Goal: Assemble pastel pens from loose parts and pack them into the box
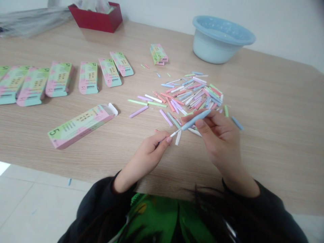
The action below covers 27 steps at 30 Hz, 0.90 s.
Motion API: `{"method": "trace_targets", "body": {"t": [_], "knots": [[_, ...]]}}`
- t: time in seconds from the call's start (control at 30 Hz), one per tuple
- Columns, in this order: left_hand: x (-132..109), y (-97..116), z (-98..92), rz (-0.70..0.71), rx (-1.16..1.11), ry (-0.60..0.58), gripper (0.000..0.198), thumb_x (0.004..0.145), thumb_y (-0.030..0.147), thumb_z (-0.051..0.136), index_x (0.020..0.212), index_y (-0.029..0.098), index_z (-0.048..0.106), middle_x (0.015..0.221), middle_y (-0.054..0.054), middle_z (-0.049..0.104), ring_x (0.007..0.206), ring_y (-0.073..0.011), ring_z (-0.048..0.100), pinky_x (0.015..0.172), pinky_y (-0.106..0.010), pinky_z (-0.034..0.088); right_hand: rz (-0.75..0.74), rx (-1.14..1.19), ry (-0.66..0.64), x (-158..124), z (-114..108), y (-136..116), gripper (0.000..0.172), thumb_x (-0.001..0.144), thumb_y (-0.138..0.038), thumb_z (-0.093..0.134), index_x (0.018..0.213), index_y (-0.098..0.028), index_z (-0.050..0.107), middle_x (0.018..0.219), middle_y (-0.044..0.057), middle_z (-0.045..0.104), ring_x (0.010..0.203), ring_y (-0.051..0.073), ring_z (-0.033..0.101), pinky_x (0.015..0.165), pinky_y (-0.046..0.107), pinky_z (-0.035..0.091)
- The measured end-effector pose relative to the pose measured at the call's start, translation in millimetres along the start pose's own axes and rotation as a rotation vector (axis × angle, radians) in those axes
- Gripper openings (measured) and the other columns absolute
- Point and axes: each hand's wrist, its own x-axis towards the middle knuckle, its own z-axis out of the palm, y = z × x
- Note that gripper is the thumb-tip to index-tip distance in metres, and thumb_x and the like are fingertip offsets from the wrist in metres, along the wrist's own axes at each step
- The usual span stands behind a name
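Between finger and thumb, my left hand (pixel 149 152) pinches a thin white stick (pixel 175 133) near the table's front edge. My right hand (pixel 222 138) grips a light blue tube (pixel 195 120), tilted up to the right. The stick's narrow tip meets the tube's lower left end. Behind both hands lies a loose pile of pastel sticks and tubes (pixel 192 94) in pink, purple, white, green and blue. A long printed box (pixel 82 125) with its end flap raised lies left of my left hand.
Several printed boxes (pixel 88 77) stand in a row at the left. A small stack of boxes (pixel 159 54) is behind the pile. At the back are a red box (pixel 97 20) and a blue basin (pixel 220 40). The wooden table (pixel 273 135) ends in front of my body.
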Motion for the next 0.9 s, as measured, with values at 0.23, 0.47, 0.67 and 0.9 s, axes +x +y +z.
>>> {"method": "trace_targets", "body": {"t": [0.23,0.47,0.67,0.9], "knots": [[-1,0,-0.4,-0.004,-0.011,-0.004,0.031,0.103,0.028,0.045,0.074,0.019,0.049,0.076,0.003,0.049,0.075,-0.0148,0.047,0.075,-0.029,0.037,-0.02,-0.036,0.028,1,-3,3,0.009,0.098,-0.026,0.066,0.105,-0.025,0.072,0.1,0.003,0.081,0.091,0.018,0.076,0.086,0.035,0.062],[-1,0,1.1,0.007,-0.007,-0.016,0.032,0.103,0.028,0.045,0.073,0.02,0.049,0.073,0.003,0.048,0.071,-0.0141,0.045,0.072,-0.029,0.037,0.064,-0.037,-0.095,1,-2,3,0.008,0.097,-0.022,0.066,0.103,-0.023,0.072,0.102,0.003,0.081,0.094,0.016,0.075,0.085,0.029,0.06],[-4,2,-0.2,0.001,-0.035,-0.035,0.029,0.103,0.029,0.047,0.077,0.019,0.053,0.074,0.003,0.05,0.072,-0.0141,0.045,0.073,-0.028,0.039,0.102,0.117,-0.169,-6,7,10,0.007,0.096,-0.024,0.07,0.102,-0.025,0.071,0.099,0.0,0.082,0.09,0.015,0.077,0.084,0.03,0.062],[-11,0,-2.7,-0.024,-0.35,-0.196,0.04,0.097,0.019,0.051,0.137,0.021,0.057,0.094,-0.002,0.061,0.076,-0.0142,0.051,0.072,-0.028,0.044,0.154,0.073,-0.164,-9,6,19,0.013,0.095,-0.035,0.07,0.102,-0.024,0.069,0.096,0.003,0.081,0.085,0.019,0.076,0.076,0.033,0.062]]}}
